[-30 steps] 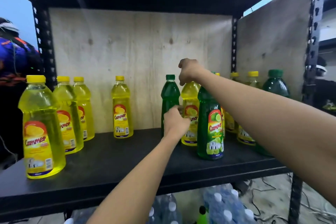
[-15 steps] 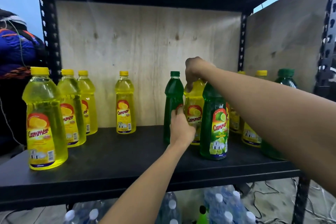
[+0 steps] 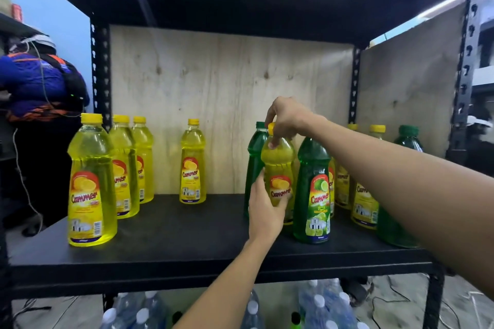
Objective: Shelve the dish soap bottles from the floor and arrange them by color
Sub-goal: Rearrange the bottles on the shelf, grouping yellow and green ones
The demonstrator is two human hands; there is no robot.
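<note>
**Yellow bottle held at mid-shelf, both hands on it**

Head view. Shelf (image 3: 187,243): matt black board, plywood back panel (image 3: 227,104). Yellow bottle (image 3: 278,165): clear ribbed plastic, yellow liquid, red-and-yellow label; upright, right of centre, whether lifted or standing cannot be told. Right hand (image 3: 287,119) pinches its cap and neck; left hand (image 3: 263,208) wraps its lower body. Green lime bottle (image 3: 314,195) just beside it on the right; a second green bottle (image 3: 255,152) behind. Four yellow bottles (image 3: 92,181) toward the left edge; more yellow and green crowd the right end behind the forearm. Clear water bottles (image 3: 320,310) below.
</note>
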